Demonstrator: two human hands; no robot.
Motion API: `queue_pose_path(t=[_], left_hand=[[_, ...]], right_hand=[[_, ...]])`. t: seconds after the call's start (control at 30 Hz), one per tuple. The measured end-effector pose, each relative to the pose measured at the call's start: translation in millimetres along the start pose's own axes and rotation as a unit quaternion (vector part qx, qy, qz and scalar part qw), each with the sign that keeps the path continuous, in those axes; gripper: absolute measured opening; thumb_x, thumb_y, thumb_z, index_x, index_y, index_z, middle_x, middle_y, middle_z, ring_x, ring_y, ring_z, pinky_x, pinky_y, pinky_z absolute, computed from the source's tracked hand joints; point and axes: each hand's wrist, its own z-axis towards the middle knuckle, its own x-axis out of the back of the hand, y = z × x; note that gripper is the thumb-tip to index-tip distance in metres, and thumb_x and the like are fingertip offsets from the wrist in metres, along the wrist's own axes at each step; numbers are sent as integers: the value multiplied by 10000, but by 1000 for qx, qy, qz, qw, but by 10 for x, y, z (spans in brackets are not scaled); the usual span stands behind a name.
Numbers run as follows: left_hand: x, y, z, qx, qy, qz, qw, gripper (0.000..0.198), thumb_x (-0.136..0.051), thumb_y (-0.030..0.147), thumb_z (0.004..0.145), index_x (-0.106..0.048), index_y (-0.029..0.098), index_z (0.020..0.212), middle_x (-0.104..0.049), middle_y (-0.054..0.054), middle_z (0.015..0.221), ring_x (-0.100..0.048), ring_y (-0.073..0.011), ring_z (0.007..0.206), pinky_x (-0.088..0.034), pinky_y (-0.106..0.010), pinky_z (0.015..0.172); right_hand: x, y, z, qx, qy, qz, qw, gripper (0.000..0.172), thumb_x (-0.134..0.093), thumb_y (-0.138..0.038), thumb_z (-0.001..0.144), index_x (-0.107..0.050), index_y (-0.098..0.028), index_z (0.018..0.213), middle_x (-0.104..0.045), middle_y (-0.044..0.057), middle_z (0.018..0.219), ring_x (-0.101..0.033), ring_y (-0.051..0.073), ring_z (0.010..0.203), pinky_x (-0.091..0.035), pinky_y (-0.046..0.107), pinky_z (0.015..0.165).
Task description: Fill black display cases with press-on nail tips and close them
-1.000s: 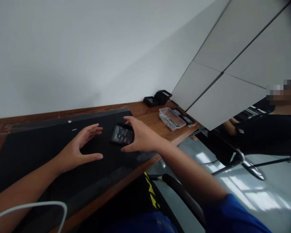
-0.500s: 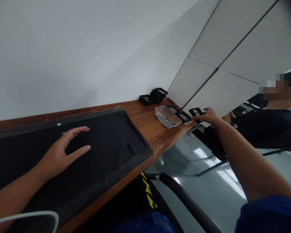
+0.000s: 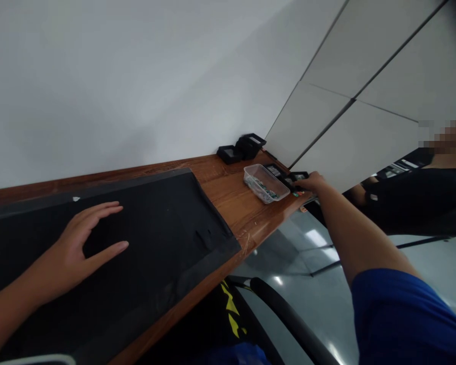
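Observation:
My left hand [image 3: 76, 248] hovers above the black mat [image 3: 155, 228] with thumb and fingers apart, holding nothing. At the far right end of the wooden table [image 3: 231, 200], my right hand [image 3: 313, 181] has its fingers on a small black box [image 3: 298, 176] with light contents. That box is at the row of black boxes, over or against the nearer one. Another black box [image 3: 274, 170] lies behind it. Just left of them stands a clear plastic tub [image 3: 265, 185] with small greenish and silvery pieces inside.
More black boxes [image 3: 247, 146] are stacked by the wall. A scrap of white [image 3: 76, 198] lies on the mat. A chair armrest [image 3: 289, 314] is beside the table's front edge. A person in a dark shirt [image 3: 429, 203] is at the right.
My right hand has moved the black box left and down to the row of boxes. My left hand has shifted a little left, still spread. The view has turned slightly.

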Motion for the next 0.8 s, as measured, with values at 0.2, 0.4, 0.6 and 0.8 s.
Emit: queue_pose_path(t=[0.2, 0.4, 0.6, 0.8], left_hand=[[-56, -80, -25, -22, -17, 28, 999, 692, -659, 755, 1019, -551, 415, 1612, -538, -64, 1764, -543, -431, 1617, -472, -712, 1338], [-61, -85, -36, -27, -20, 36, 999, 720, -644, 772, 1009, -550, 427, 1635, -510, -66, 1792, -509, -442, 1647, -486, -713, 1326], [-121, 2, 1, -30, 1, 30, 999, 717, -608, 813, 1015, -586, 388, 1592, -574, -76, 1737, -517, -434, 1635, -437, -734, 1349], [-171, -41, 21, -33, -10, 50, 998, 826, -578, 886, 988, -639, 305, 1572, -630, -123, 1705, -506, -442, 1645, -353, -729, 1393]], right_hand=[[-78, 11, 23, -26, -65, 17, 997, 1081, -1037, -676, 725, -671, -24, 1505, -759, 329, 1435, -751, 449, 1391, -629, 494, 1152], [119, -48, -128, -4, 7, 58, 998, 936, -868, -759, 861, -714, -16, 1409, -778, 347, 1341, -760, 459, 1328, -607, 532, 1131], [491, -298, -769, 110, 152, 118, 975, 595, -314, -583, 1153, -734, -193, 993, -750, 141, 876, -717, 292, 912, -527, 385, 823], [701, -828, -1635, 282, 135, 100, 945, 600, -483, -660, 1083, -476, -241, 654, -545, 39, 615, -527, 185, 645, -321, 341, 653]])
